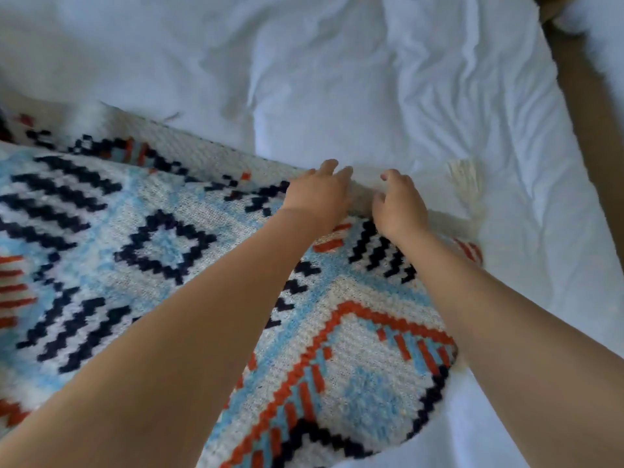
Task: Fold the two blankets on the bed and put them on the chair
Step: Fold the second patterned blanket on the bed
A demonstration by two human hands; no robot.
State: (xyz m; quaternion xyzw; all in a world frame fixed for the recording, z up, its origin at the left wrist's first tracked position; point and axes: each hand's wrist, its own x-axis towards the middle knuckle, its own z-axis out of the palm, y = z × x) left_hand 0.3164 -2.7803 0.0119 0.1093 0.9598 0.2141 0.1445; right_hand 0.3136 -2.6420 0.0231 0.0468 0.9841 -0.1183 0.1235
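A knitted patterned blanket (pixel 162 244) in white, light blue, navy and orange lies spread over the left and lower part of the white bed (pixel 337 79). A cream tassel (pixel 467 184) sticks out at its far right corner. My left hand (pixel 319 195) rests on the blanket's far edge with fingers curled over it. My right hand (pixel 398 206) sits just beside it on the same edge, fingers bent and slightly apart. A white fluffy bit of fabric (pixel 84 121) shows at the blanket's upper left; I cannot tell whether it is the second blanket. No chair is in view.
Wrinkled white bedding covers the upper and right part of the bed. The bed's right edge runs diagonally, with brown floor (pixel 594 106) beyond it. Something white and fluffy (pixel 594 15) lies at the top right corner.
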